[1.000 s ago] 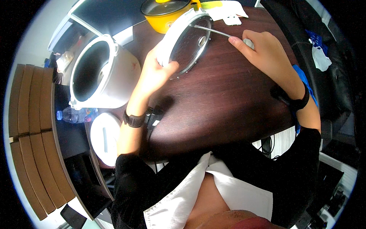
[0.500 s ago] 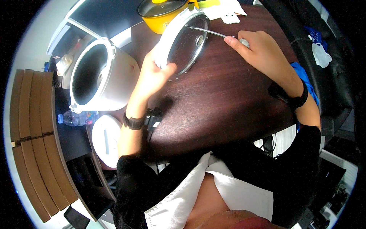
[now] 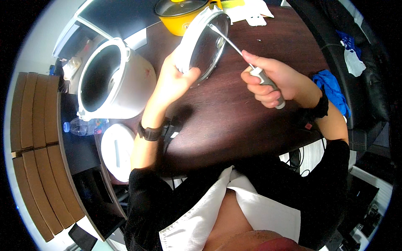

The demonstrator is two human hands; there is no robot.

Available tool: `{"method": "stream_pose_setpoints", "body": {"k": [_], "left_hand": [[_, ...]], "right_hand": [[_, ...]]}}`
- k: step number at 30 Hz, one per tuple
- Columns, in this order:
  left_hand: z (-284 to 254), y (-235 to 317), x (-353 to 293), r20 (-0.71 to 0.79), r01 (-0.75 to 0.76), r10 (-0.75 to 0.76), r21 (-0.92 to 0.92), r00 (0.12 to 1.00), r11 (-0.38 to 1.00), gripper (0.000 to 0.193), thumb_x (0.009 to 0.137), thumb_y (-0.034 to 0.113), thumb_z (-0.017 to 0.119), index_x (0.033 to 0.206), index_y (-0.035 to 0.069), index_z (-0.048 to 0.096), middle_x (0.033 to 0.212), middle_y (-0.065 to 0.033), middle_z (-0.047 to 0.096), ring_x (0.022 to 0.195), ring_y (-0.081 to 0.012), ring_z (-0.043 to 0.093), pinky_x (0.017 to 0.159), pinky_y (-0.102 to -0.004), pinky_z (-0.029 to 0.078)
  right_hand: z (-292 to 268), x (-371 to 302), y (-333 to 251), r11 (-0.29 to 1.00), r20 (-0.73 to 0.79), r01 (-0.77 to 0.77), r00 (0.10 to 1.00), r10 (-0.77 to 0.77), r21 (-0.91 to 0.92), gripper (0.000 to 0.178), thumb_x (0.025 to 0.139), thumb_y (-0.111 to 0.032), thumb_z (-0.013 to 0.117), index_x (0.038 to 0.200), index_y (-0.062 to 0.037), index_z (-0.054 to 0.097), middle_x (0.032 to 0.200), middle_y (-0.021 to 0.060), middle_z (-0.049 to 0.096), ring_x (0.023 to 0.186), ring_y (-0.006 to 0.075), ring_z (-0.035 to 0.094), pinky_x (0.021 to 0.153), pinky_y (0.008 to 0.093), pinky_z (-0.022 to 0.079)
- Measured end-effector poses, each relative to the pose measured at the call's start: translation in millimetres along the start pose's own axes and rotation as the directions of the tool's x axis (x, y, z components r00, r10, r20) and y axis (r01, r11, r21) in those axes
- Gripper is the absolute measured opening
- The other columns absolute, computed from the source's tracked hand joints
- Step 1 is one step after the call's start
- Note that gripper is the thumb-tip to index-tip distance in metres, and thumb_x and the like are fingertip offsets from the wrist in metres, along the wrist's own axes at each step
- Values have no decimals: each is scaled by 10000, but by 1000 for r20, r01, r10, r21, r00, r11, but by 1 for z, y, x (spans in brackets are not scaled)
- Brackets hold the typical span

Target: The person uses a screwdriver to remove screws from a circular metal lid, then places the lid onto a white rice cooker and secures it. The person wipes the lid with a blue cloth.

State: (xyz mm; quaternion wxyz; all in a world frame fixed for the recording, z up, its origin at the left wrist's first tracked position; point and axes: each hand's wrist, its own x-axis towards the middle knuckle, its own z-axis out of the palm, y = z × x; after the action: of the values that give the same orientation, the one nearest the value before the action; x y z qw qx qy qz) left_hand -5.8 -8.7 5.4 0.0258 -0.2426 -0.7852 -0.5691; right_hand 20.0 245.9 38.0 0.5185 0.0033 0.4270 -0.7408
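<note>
My left hand [image 3: 179,79] grips a round white lid [image 3: 189,46] by its rim, tilted on edge with its dark inner face toward the right. My right hand [image 3: 274,79] is closed around the grey-and-white handle of a screwdriver [image 3: 231,44]. The screwdriver's tip meets the upper part of the lid's inner face, near its rim; whether it sits in a screw is too small to tell. Left of my left forearm, a white rice cooker body [image 3: 136,79] lies on its side, its dark opening facing left.
A yellow pot [image 3: 176,21] with a glass lid stands at the far edge, behind the white lid. White papers [image 3: 251,10] lie at the far right of the dark table [image 3: 234,121]. A round white cover [image 3: 117,152] and a plastic bottle [image 3: 86,127] are at the left; blue cloth [image 3: 331,88] at the right.
My right hand has turned and moved lower, so the screwdriver slants more steeply and its handle shows. The lid has shifted only slightly in my left hand.
</note>
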Motion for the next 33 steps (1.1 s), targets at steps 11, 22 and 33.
{"method": "stream_pose_setpoints", "body": {"k": [11,22,33], "left_hand": [[-5,2,2,14,34,-34,-15,999,999,466,730,-38,603,1190,13,547,670,90,426,592,-12,385,533,-188,323],[-6,0,1,8,17,-17,-10,1000,1000,368,727,-43,622,1084,28,565,676,80,448,602,-22,418,541,-194,348],[-6,0,1,16,32,-32,-25,999,999,341,729,-44,627,1056,29,563,674,78,449,600,-24,423,539,-195,352]], "right_hand": [[-22,-17,-15,-175,-10,-357,460,-888,-917,575,911,-491,517,599,-9,516,559,219,509,544,395,540,525,477,405],[-14,-15,-18,-275,84,-409,426,-901,-870,561,915,-473,513,572,-29,500,536,202,517,536,392,556,496,486,404],[-16,-16,-17,-343,153,-433,417,-896,-834,519,913,-456,534,594,-46,526,494,158,491,469,317,525,456,421,391]]}}
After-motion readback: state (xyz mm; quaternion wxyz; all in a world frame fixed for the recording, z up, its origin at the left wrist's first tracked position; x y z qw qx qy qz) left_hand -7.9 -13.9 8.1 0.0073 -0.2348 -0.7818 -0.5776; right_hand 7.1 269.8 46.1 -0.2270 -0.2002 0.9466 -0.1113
